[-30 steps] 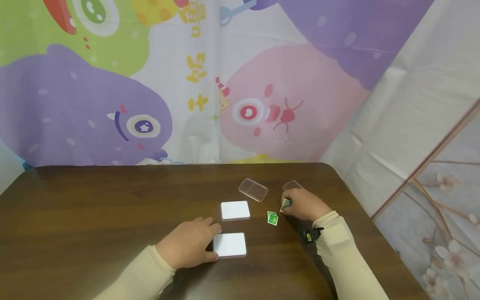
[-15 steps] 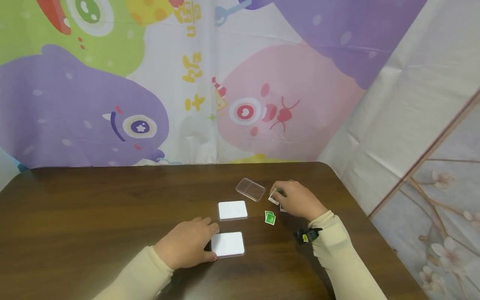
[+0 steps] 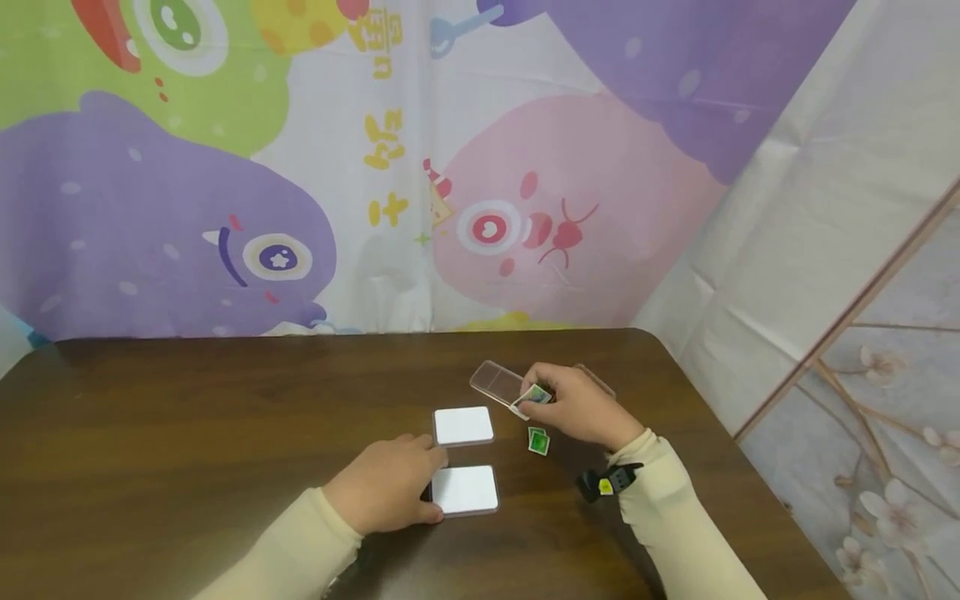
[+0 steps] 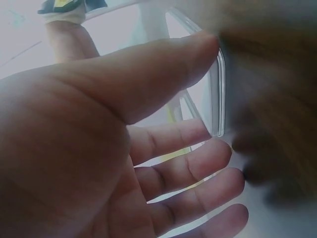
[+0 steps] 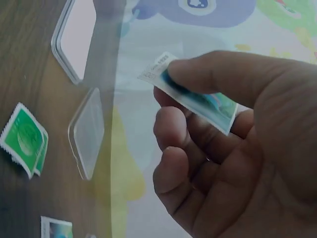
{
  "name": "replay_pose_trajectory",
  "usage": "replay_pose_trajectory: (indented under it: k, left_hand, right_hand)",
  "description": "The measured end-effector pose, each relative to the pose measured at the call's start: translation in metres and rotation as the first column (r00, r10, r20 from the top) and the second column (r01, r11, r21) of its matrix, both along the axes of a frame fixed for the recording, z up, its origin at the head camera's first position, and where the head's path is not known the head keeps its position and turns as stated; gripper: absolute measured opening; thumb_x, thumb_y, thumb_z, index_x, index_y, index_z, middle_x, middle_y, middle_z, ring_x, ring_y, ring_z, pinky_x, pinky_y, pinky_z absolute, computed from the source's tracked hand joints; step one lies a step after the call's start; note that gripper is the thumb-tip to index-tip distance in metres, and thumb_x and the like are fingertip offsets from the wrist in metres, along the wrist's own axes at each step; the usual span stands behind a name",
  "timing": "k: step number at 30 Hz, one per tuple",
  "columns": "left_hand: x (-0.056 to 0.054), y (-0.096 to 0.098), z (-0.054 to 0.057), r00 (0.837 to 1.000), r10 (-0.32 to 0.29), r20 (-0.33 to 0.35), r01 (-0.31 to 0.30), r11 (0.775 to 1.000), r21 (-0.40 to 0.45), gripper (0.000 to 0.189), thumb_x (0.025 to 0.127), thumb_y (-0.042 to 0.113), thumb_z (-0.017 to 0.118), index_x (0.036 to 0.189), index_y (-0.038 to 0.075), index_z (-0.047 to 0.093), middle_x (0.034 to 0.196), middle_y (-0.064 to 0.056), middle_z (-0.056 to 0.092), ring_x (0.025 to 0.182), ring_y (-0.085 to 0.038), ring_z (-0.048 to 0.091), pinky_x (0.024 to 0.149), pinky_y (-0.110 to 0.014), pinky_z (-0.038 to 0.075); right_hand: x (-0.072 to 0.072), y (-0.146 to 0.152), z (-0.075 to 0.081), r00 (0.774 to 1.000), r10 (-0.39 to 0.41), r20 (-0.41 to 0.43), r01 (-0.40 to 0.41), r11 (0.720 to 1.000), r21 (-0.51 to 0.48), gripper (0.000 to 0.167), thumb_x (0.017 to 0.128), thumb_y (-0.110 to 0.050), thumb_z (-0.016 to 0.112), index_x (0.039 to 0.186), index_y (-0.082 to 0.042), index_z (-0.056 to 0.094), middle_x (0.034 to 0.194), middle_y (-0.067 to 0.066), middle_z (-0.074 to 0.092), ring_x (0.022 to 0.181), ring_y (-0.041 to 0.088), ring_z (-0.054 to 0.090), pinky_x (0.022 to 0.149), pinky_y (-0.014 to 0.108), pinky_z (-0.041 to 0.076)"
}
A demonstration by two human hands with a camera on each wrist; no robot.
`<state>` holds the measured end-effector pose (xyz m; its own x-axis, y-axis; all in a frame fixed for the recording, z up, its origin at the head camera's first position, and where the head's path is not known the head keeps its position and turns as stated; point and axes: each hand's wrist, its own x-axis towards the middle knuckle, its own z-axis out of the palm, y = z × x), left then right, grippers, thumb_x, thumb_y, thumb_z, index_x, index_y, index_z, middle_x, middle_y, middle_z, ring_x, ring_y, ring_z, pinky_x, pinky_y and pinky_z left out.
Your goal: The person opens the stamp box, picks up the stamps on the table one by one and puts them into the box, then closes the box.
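Observation:
My right hand (image 3: 581,406) pinches a postage stamp (image 5: 218,113) between thumb and fingers. It is a blue-green picture with a white perforated border, raised and tilted over the right end of a clear plastic lid (image 3: 491,381). Just below that hand, two overlapping green stamps (image 3: 538,442) lie on the table. My left hand (image 3: 386,483) holds the left end of a flat clear case with a white insert (image 3: 467,490), thumb at the near corner and forefinger at the far one. A second white-lined case (image 3: 463,426) lies right beyond it.
Another clear plastic piece (image 3: 597,381) is partly hidden behind my right hand. In the right wrist view, one more stamp (image 5: 57,228) shows at the bottom edge. The brown wooden table (image 3: 187,400) ends at a cartoon-printed cloth (image 3: 390,292) behind and a pale curtain at right.
My right hand has moved left with the pinched stamp, from beside the right clear piece to over the end of the clear lid. My left hand keeps its hold on the near case.

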<state>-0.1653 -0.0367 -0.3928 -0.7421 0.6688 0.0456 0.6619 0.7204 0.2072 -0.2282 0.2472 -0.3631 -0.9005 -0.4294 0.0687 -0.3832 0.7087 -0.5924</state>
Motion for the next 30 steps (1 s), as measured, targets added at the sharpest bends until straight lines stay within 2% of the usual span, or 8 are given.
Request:
replay_pose_trajectory:
  k: [7,12,17,22,25,28,30]
  left_hand:
    - [0.000,0.002,-0.002,1.000,0.017,0.002,-0.017,1.000,0.009,0.050,0.075,0.040,0.091,0.103,0.007,0.067,0.094,-0.003,0.064,0.086,-0.023,0.063,0.069,-0.042,0.055]
    - [0.001,0.002,-0.004,1.000,0.020,0.000,-0.020,1.000,0.024,0.050,0.075,0.040,0.092,0.101,0.008,0.065,0.093,-0.002,0.062,0.084,-0.023,0.062,0.068,-0.041,0.054]
    - [0.000,0.005,-0.003,1.000,0.027,0.004,-0.027,0.999,0.019,0.050,0.075,0.041,0.091,0.102,0.008,0.065,0.093,-0.003,0.063,0.084,-0.021,0.060,0.068,-0.040,0.053]
    - [0.001,0.007,-0.002,0.999,0.043,0.021,-0.043,0.999,0.004,0.051,0.076,0.042,0.091,0.105,0.008,0.066,0.095,-0.004,0.064,0.086,-0.021,0.061,0.070,-0.040,0.054]
    - [0.001,0.007,-0.002,0.998,0.049,0.026,-0.050,0.999,0.006,0.051,0.076,0.041,0.091,0.105,0.007,0.066,0.095,-0.004,0.063,0.086,-0.021,0.060,0.070,-0.040,0.054]
    - [0.001,0.007,-0.002,0.998,0.053,0.025,-0.053,0.999,0.008,0.051,0.076,0.041,0.092,0.104,0.007,0.066,0.095,-0.004,0.063,0.085,-0.021,0.060,0.069,-0.040,0.054]
    - [0.001,0.007,-0.003,0.998,0.053,0.024,-0.053,0.999,0.007,0.051,0.076,0.041,0.092,0.104,0.007,0.066,0.094,-0.004,0.063,0.085,-0.020,0.060,0.069,-0.040,0.054]
  right_hand:
    - [-0.001,-0.006,-0.005,0.986,0.147,0.077,-0.143,0.988,-0.050,0.011,0.096,-0.018,0.074,0.095,-0.017,0.064,0.087,-0.003,0.063,0.066,0.010,0.054,0.061,0.026,0.049]
    - [0.000,-0.012,-0.010,0.969,0.206,0.136,-0.195,0.977,-0.089,0.006,0.095,-0.021,0.077,0.094,-0.020,0.071,0.083,-0.007,0.067,0.062,0.009,0.053,0.059,0.026,0.049]
    - [0.002,-0.018,-0.015,0.951,0.259,0.169,-0.247,0.965,-0.091,0.006,0.093,-0.023,0.079,0.089,-0.025,0.075,0.083,-0.011,0.069,0.069,0.007,0.052,0.064,0.025,0.046]
    - [0.006,-0.026,-0.021,0.894,0.355,0.273,-0.341,0.935,-0.097,0.006,0.094,-0.021,0.077,0.089,-0.024,0.077,0.089,-0.012,0.071,0.080,0.007,0.058,0.074,0.025,0.049]
    - [0.006,-0.033,-0.026,0.855,0.411,0.317,-0.398,0.911,-0.107,0.006,0.094,-0.019,0.077,0.089,-0.022,0.077,0.088,-0.012,0.071,0.079,0.005,0.058,0.074,0.023,0.050]
    - [0.006,-0.039,-0.031,0.836,0.433,0.337,-0.429,0.899,-0.092,0.006,0.094,-0.018,0.077,0.089,-0.022,0.075,0.088,-0.013,0.069,0.078,0.002,0.056,0.072,0.022,0.049]
    - [0.006,-0.041,-0.032,0.832,0.435,0.343,-0.439,0.896,-0.070,0.008,0.094,-0.016,0.077,0.089,-0.021,0.074,0.088,-0.013,0.068,0.077,0.001,0.056,0.072,0.022,0.048]
